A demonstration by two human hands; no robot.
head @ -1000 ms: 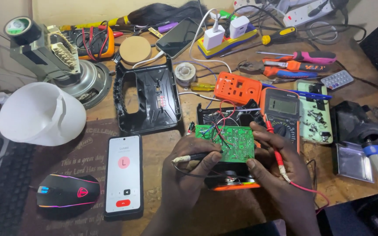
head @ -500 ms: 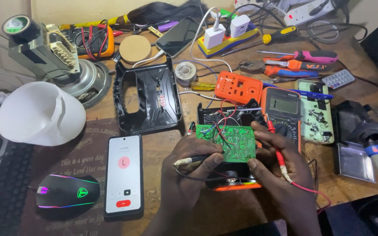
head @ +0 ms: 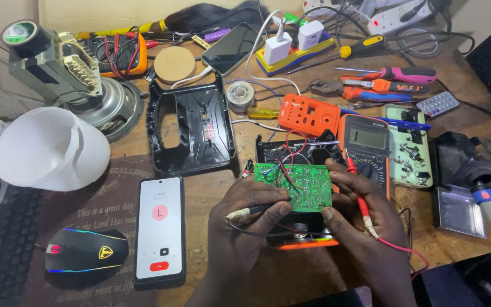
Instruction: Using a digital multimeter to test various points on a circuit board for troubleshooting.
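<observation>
probing the green board at lower centre of the frame

your left hand [head: 245, 219] pinches the black probe [head: 257, 210] between thumb and fingers, tip lying toward the board's [head: 298, 185] left edge; your right hand [head: 359, 210] is closed on the red probe [head: 360, 199], fingers also bracing the board's right side. keep both tips steady on single solder points, as i judge it, and don't let the loose red and black wires [head: 288, 156] bridge pads. the board sits tilted on the black and orange case [head: 305, 241], between your two hands, touching both. the meter [head: 366, 142] lies just above your right hand, its screen in view; the phone [head: 160, 230] rests to the lower left, well apart.
</observation>
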